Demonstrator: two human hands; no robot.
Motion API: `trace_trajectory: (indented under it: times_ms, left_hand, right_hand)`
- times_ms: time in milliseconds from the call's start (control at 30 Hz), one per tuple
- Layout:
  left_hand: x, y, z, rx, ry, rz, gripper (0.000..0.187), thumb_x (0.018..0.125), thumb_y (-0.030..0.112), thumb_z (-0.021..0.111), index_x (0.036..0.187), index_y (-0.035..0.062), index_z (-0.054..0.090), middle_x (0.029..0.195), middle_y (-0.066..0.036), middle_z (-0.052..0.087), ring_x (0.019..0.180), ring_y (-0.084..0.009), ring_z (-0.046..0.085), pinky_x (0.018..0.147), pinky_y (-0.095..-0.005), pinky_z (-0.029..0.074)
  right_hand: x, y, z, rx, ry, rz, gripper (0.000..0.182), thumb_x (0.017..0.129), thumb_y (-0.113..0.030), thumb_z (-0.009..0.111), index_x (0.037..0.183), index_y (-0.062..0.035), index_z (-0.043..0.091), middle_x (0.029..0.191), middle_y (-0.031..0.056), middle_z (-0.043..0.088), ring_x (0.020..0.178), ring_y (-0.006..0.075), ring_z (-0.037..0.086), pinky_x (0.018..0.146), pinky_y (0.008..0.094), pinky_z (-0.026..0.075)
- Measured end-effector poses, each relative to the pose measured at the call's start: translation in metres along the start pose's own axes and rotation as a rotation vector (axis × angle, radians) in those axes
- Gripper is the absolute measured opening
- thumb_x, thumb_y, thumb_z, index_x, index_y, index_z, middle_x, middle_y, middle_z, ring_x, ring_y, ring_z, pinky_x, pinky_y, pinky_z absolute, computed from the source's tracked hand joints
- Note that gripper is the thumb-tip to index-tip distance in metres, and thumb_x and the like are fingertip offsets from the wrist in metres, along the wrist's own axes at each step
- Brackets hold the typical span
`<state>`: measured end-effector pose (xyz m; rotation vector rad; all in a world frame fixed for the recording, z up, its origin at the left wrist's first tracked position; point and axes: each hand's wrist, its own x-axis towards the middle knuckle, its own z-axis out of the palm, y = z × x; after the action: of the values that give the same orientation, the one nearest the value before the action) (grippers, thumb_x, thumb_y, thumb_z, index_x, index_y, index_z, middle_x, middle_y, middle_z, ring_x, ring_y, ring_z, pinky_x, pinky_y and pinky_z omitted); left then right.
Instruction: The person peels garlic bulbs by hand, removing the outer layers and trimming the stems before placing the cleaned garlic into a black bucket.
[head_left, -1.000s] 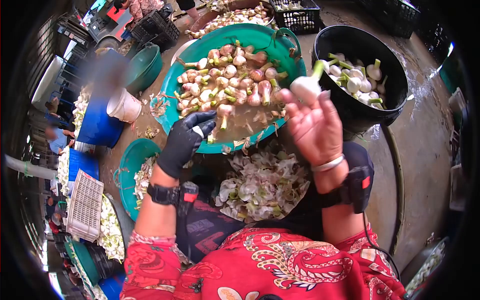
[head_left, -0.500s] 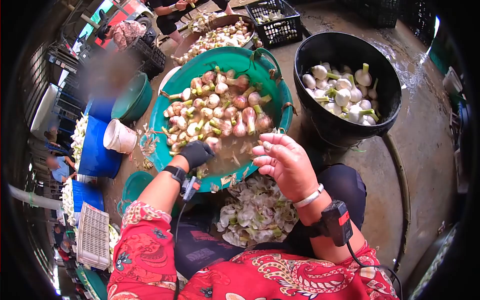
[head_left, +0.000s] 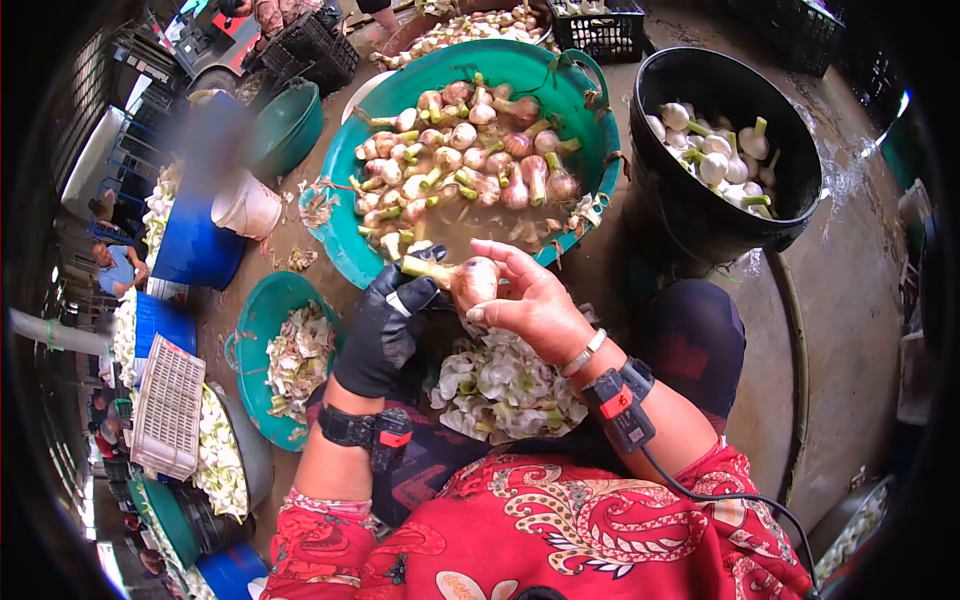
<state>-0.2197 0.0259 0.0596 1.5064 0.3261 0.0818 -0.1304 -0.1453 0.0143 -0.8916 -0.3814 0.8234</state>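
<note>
A garlic bulb (head_left: 474, 284) with purplish outer skin and a short cut green stem is between my two hands, in front of the teal tub. My left hand (head_left: 385, 335), in a black glove, grips it at the stem end. A small white strip shows across the glove's fingers. My bare right hand (head_left: 535, 308) closes on the bulb's round end, thumb below and fingers above. Just beyond, the teal tub (head_left: 345, 235) holds murky water and many unpeeled garlic bulbs (head_left: 480, 160). Below my hands lies a heap of garlic skins (head_left: 505, 385).
At the right stands a black bucket (head_left: 670, 215) with whitish peeled bulbs. A small teal basin (head_left: 262, 400) with skins sits at left, near a white pail (head_left: 245, 205) and a plastic crate (head_left: 168, 405). A hose (head_left: 790, 370) runs along the floor at right.
My left hand has come up out of the tub with a garlic bulb and drawn back toward me. My right hand has moved left and closed on the bulb. The view has shifted downward.
</note>
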Motion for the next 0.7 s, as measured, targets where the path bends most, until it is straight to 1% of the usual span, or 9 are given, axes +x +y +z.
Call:
trace_trajectory:
  times_ms: [33, 100, 200, 267, 367, 467, 500, 633, 700]
  left_hand:
    - [-0.001, -0.006, 0.004, -0.013, 0.034, 0.099, 0.034, 0.092, 0.012, 0.058, 0.124, 0.0005, 0.054, 0.111, -0.002, 0.061, 0.099, -0.0114, 0.056, 0.09, -0.0274, 0.044]
    - [-0.001, -0.011, 0.012, -0.123, 0.074, 0.074, 0.031, 0.093, 0.016, 0.059, 0.119, -0.0001, 0.057, 0.108, -0.004, 0.063, 0.096, -0.0118, 0.059, 0.087, -0.0276, 0.047]
    - [-0.004, -0.002, 0.024, 0.047, 0.111, 0.086, 0.024, 0.092, 0.016, 0.059, 0.109, -0.0014, 0.061, 0.096, -0.006, 0.067, 0.081, -0.0138, 0.065, 0.073, -0.0277, 0.053]
    - [-0.004, -0.005, 0.024, 0.05, 0.108, 0.083, 0.024, 0.092, 0.016, 0.059, 0.108, -0.0017, 0.061, 0.095, -0.006, 0.067, 0.081, -0.0139, 0.065, 0.072, -0.028, 0.053]
    - [-0.006, -0.011, 0.022, 0.108, 0.082, 0.114, 0.024, 0.093, 0.016, 0.058, 0.108, -0.0021, 0.061, 0.094, -0.006, 0.067, 0.08, -0.0139, 0.065, 0.071, -0.0285, 0.054]
    - [-0.007, -0.014, 0.019, 0.253, 0.063, 0.211, 0.024, 0.093, 0.015, 0.057, 0.109, -0.0024, 0.061, 0.093, -0.007, 0.067, 0.079, -0.014, 0.065, 0.07, -0.0285, 0.054]
    - [-0.007, -0.013, 0.019, 0.344, 0.069, 0.269, 0.023, 0.093, 0.014, 0.056, 0.109, -0.0026, 0.061, 0.093, -0.007, 0.067, 0.079, -0.014, 0.065, 0.071, -0.0283, 0.054]
    - [-0.009, 0.001, 0.028, 0.308, 0.034, 0.264, 0.023, 0.091, 0.01, 0.055, 0.11, -0.0031, 0.06, 0.094, -0.007, 0.067, 0.081, -0.0138, 0.064, 0.071, -0.0281, 0.054]
    - [-0.007, 0.004, 0.037, 0.126, 0.113, 0.13, 0.024, 0.091, 0.01, 0.054, 0.11, -0.0032, 0.06, 0.097, -0.007, 0.066, 0.082, -0.0133, 0.064, 0.073, -0.0279, 0.053]
  right_hand:
    - [-0.001, 0.002, 0.0, -0.01, 0.021, -0.031, 0.071, 0.071, 0.003, 0.073, 0.135, -0.01, 0.045, 0.104, 0.0008, 0.057, 0.088, 0.0101, 0.056, 0.078, 0.0269, 0.05]
    - [0.002, 0.014, -0.006, -0.093, -0.004, -0.086, 0.074, 0.069, 0.003, 0.076, 0.135, -0.0099, 0.045, 0.105, 0.0027, 0.057, 0.088, 0.0108, 0.057, 0.077, 0.0267, 0.051]
    - [-0.001, 0.016, -0.006, -0.207, 0.017, -0.176, 0.073, 0.069, 0.003, 0.076, 0.135, -0.0101, 0.045, 0.106, 0.0041, 0.058, 0.087, 0.0117, 0.058, 0.076, 0.0267, 0.051]
    - [-0.005, 0.01, -0.005, -0.1, 0.026, -0.093, 0.063, 0.078, 0.001, 0.068, 0.135, -0.0029, 0.041, 0.108, 0.0063, 0.057, 0.091, 0.0138, 0.057, 0.08, 0.0292, 0.049]
    - [-0.006, 0.013, -0.011, 0.056, 0.036, -0.042, 0.059, 0.081, -0.003, 0.066, 0.134, -0.0012, 0.04, 0.107, 0.0071, 0.057, 0.09, 0.015, 0.055, 0.078, 0.0306, 0.048]
    - [-0.004, 0.016, -0.014, 0.284, 0.06, 0.057, 0.06, 0.078, -0.01, 0.072, 0.13, -0.0003, 0.045, 0.105, 0.008, 0.057, 0.088, 0.013, 0.057, 0.077, 0.0279, 0.049]
    - [-0.003, 0.018, -0.015, 0.285, 0.06, 0.055, 0.06, 0.078, -0.01, 0.072, 0.13, -0.0003, 0.045, 0.105, 0.008, 0.057, 0.088, 0.013, 0.057, 0.077, 0.0279, 0.049]
    - [-0.003, 0.015, -0.013, 0.089, 0.054, -0.069, 0.061, 0.079, -0.014, 0.072, 0.131, -0.0011, 0.044, 0.107, 0.0078, 0.056, 0.089, 0.0134, 0.055, 0.078, 0.0276, 0.047]
    - [-0.003, 0.015, -0.012, 0.016, 0.058, -0.085, 0.061, 0.08, -0.015, 0.072, 0.131, -0.001, 0.043, 0.108, 0.0077, 0.056, 0.089, 0.0135, 0.055, 0.078, 0.0275, 0.047]
